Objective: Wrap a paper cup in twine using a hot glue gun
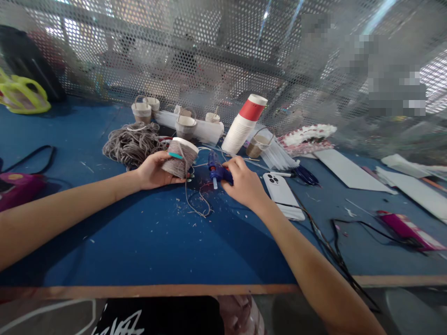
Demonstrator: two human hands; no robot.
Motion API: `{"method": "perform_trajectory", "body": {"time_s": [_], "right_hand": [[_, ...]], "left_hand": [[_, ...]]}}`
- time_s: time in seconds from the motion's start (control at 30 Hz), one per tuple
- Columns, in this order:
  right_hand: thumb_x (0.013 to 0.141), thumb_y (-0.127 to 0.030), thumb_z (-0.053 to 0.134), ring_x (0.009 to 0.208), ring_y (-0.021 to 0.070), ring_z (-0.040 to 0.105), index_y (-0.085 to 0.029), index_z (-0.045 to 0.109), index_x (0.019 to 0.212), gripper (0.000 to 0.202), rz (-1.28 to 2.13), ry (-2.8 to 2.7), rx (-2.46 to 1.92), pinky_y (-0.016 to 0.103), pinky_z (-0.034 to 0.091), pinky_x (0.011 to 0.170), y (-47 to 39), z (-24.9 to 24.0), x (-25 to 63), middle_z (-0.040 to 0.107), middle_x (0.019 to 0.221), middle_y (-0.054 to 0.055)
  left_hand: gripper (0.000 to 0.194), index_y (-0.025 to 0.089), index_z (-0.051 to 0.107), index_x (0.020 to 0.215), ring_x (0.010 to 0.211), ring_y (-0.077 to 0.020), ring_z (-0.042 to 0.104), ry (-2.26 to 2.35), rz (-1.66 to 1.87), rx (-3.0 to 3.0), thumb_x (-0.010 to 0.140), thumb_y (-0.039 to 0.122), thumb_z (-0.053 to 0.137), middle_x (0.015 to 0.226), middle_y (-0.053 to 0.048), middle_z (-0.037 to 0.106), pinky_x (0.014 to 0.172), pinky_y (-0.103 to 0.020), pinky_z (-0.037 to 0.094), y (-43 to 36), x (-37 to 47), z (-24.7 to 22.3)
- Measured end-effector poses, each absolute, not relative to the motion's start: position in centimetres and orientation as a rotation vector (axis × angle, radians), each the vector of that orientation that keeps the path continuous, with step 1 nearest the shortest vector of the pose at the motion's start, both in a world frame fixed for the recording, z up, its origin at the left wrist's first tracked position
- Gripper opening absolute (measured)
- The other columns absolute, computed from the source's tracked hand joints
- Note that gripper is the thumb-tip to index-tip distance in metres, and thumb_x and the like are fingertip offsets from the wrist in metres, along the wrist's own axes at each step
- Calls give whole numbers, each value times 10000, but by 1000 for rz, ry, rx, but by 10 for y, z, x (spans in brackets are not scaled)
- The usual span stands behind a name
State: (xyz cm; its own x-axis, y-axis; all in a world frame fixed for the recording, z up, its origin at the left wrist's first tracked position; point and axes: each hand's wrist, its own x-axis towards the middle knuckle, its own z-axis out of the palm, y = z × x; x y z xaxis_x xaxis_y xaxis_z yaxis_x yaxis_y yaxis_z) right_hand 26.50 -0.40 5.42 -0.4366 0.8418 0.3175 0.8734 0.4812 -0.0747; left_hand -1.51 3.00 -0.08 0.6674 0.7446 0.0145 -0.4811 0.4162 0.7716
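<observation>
My left hand (155, 171) is wrapped round a paper cup (179, 160) covered in grey cord, with its white rim tilted up to the right. A loose tail of grey cord (195, 210) hangs from the cup onto the blue table. Just right of the cup, my right hand (240, 180) grips a blue glue gun (220, 171), whose translucent glue stick points toward me. Behind my left hand lies a tangled heap of grey cord (131, 143). The fingertips of my right hand are partly hidden behind the glue gun.
A stack of paper cups (240, 128) leans behind the glue gun. Small cord-covered cups (186, 126) and clear glue sticks (275, 153) lie along the back. At right are a white phone (284, 195), black cables (335, 256) and a magenta pouch (408, 229). A perforated metal screen (209, 51) rises behind.
</observation>
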Motion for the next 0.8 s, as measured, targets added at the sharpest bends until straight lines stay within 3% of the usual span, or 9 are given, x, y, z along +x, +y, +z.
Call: {"method": "perform_trajectory", "body": {"time_s": [0.3,0.4,0.53,0.67,0.8], "right_hand": [[776,-287,581,888,273,639,-200,595,888,143,-27,-2050,-1278,473,535,816,6,60,274,601,947,105],[808,-393,597,659,212,636,-214,578,799,181,294,-1841,-1327,415,545,650,3,59,271,609,772,59],[789,-521,656,344,130,477,-229,564,709,316,760,-1569,-1246,327,475,430,-2,63,265,461,421,-58],[727,-551,730,273,113,438,-218,594,671,364,1099,-1550,-1068,286,446,339,-12,70,258,447,338,-76],[713,-534,753,239,104,423,-203,621,626,367,1259,-1556,-995,275,431,305,-21,66,251,463,323,-68]], "left_hand": [[479,180,666,1150,898,-225,702,339,787,854,705,359,651,1038,-87,757,835,-354,555,25,-14,5],[540,188,634,1242,915,-226,695,303,838,903,728,354,627,1104,-97,746,848,-371,551,28,-17,1],[467,167,660,1183,1004,-271,685,285,804,946,745,329,640,1088,-100,748,963,-461,511,27,-17,-3],[479,166,639,1207,1102,-313,659,285,776,955,741,264,686,1142,-114,733,1065,-561,424,23,-12,-1],[488,189,636,1217,1120,-319,656,339,792,929,738,222,722,1155,-105,728,1040,-565,444,21,-9,2]]}}
